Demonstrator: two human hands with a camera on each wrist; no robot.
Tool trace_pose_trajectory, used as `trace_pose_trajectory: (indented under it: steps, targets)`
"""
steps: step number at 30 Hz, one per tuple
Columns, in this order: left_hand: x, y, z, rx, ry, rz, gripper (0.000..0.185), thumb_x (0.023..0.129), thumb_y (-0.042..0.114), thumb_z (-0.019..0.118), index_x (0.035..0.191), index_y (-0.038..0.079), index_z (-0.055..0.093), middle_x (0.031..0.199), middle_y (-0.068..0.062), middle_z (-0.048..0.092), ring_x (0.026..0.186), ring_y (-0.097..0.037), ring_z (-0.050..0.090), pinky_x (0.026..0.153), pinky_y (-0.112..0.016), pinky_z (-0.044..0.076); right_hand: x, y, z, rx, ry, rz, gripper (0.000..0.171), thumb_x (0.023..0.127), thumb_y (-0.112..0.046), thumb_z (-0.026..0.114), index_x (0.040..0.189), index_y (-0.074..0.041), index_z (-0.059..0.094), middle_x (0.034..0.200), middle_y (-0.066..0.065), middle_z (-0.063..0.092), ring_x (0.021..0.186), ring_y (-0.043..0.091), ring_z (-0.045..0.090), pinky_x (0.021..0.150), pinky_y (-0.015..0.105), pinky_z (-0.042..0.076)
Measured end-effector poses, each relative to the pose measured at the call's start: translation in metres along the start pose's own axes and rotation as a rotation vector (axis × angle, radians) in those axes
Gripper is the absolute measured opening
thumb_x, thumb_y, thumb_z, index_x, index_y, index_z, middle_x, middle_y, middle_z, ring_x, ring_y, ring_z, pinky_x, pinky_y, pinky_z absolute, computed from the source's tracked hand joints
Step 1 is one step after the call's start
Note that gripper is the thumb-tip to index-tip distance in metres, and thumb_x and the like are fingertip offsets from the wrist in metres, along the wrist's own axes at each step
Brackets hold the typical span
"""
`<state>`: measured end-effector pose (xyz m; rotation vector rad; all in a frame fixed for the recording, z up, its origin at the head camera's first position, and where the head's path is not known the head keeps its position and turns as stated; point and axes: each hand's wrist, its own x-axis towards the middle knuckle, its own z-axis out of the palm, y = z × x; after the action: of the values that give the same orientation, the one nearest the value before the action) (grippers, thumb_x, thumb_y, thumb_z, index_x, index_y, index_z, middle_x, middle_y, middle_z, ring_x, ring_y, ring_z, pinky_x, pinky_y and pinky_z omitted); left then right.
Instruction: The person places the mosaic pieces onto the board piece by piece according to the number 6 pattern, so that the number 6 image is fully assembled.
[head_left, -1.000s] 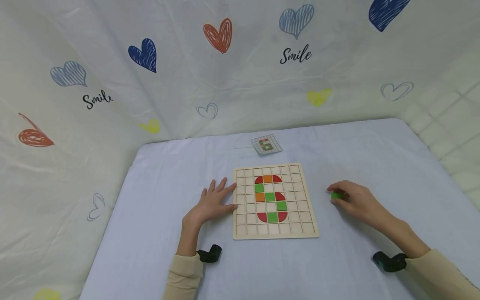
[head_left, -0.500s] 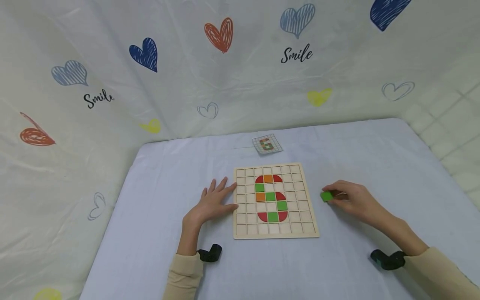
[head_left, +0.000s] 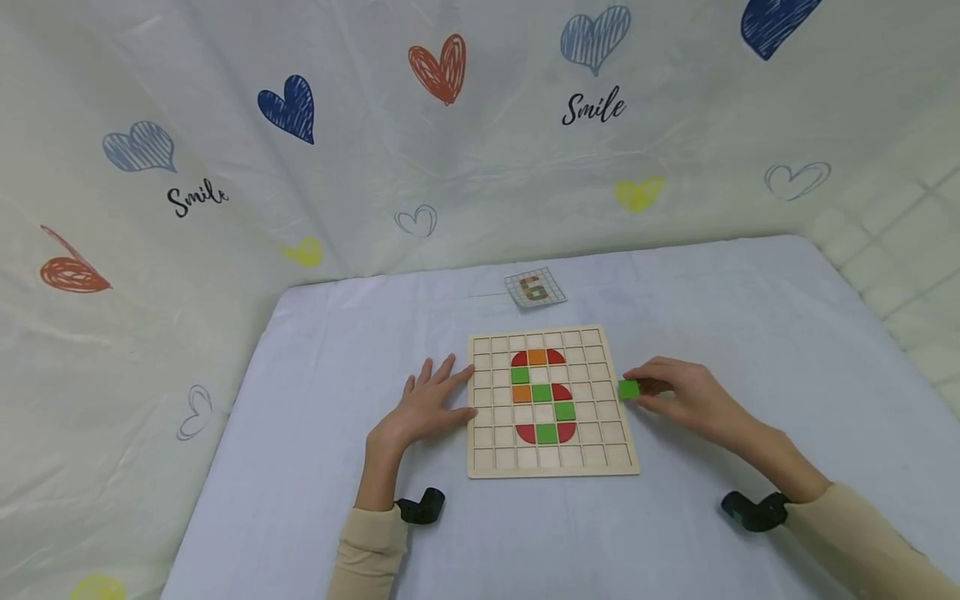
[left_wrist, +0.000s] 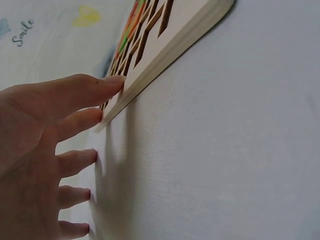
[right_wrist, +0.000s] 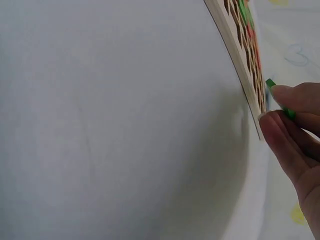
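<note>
Pale wooden board [head_left: 552,467] — red, green, orange tiles — green block [head_left: 629,388], blue-grey tablecloth [head_left: 315,400].

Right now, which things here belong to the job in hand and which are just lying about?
In the job:
green tile, pinched by the right hand
wooden grid board, steadied by the left hand
pattern card

Lying about:
heart-print backdrop sheet

A pale blue table [head_left: 337,350] fills the lower middle, with a white sheet [head_left: 225,125] printed with hearts and "Smile" hung behind it from 9 to 3 o'clock.
</note>
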<state>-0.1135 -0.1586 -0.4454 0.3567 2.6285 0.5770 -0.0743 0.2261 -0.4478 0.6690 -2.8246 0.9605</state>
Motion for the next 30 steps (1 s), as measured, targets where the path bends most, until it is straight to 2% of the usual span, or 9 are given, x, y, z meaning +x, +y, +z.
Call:
trace_pose_trajectory:
  steps: [6,15,22,30]
  targets:
    - [-0.001,0.001,-0.001,0.001,0.004,-0.006,0.07,0.089,0.048,0.063,0.151,0.034,0.034,0.165,0.0,0.012,0.152,-0.035,-0.003,0.12,-0.061,0.003,0.013,-0.016,0.007,0.008,-0.037,-0.013,0.034,0.074,-0.006,0.082,0.106,-0.009,0.073,0.094,-0.004,0.069,0.079,0.009,0.061,0.071,0.026,0.057]
    - [0.0,-0.002,-0.001,-0.006,0.004,0.015,0.07,0.089,0.048,0.063,0.151,0.033,0.034,0.165,-0.001,0.012,0.152,-0.035,-0.003,0.12,-0.061,0.002,0.035,-0.039,0.025,0.067,-0.113,-0.03,0.028,0.079,-0.012,0.08,0.106,-0.01,0.073,0.098,-0.003,0.07,0.082,0.015,0.059,0.07,0.028,0.054]
    - [-0.002,-0.001,-0.002,-0.025,0.004,0.028,0.069,0.09,0.047,0.063,0.151,0.032,0.035,0.165,-0.002,0.013,0.152,-0.035,-0.003,0.119,-0.062,0.003,0.047,-0.05,0.041,0.126,-0.176,-0.081,0.029,0.08,-0.017,0.08,0.107,-0.009,0.073,0.1,-0.001,0.07,0.085,0.016,0.062,0.071,0.028,0.054]
    - [-0.002,0.0,-0.003,-0.016,0.004,0.015,0.069,0.09,0.047,0.063,0.151,0.033,0.034,0.165,-0.001,0.012,0.152,-0.034,-0.003,0.12,-0.06,0.002,0.058,-0.061,0.054,0.081,-0.22,-0.097,0.029,0.081,-0.024,0.079,0.107,-0.012,0.074,0.1,-0.005,0.069,0.09,0.013,0.061,0.08,0.029,0.053]
